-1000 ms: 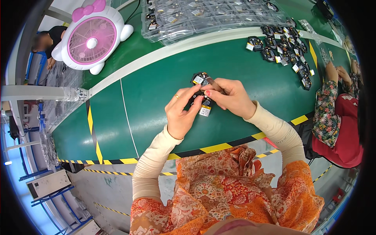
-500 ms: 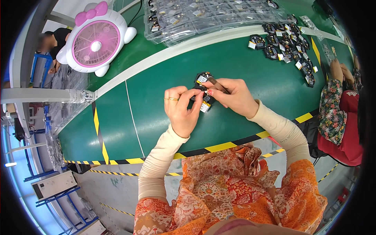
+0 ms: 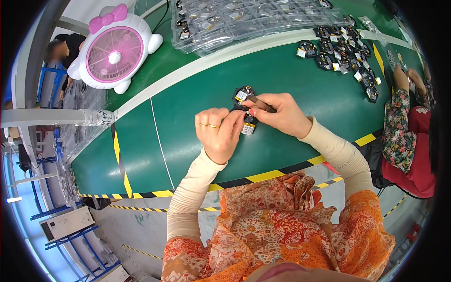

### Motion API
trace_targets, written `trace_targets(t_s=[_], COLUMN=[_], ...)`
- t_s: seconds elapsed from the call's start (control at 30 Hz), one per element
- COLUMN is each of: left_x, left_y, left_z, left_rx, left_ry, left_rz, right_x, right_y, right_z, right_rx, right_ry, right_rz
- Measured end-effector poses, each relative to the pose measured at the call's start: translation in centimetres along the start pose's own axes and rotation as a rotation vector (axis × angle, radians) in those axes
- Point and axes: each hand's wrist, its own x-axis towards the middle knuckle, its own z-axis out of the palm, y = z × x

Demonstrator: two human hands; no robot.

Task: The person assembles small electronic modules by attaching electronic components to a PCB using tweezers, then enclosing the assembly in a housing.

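Note:
Over the green work surface my left hand pinches a small black part with a white label and short wires hanging from it. A small silver-tagged piece dangles below, between my two hands. My right hand holds a thin brown stick-like tool whose tip rests against the black part. Both hands are close together, fingertips almost touching.
A pile of several similar black parts lies at the far right. Clear plastic trays sit at the back. A white and pink fan stands at the back left. Another person's patterned sleeve is at the right. Yellow-black tape marks the near edge.
My hands have stayed together on the black part, with only small shifts of the fingers and tool. The view has drifted slightly.

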Motion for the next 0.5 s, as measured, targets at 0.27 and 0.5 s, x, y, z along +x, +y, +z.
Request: trace_targets(t_s=[0.27, 0.5], left_x=[0.2, 0.0], left_y=[0.3, -0.8], left_z=[0.3, 0.3], left_rx=[-0.361, -0.903], left_ry=[-0.088, -0.285], left_rz=[-0.392, -1.091], right_x=[0.1, 0.8], right_y=[0.2, 0.6], right_z=[-0.4, -0.3], right_rx=[0.012, -0.195], right_ry=[-0.018, 0.185], right_rz=[0.040, -0.090])
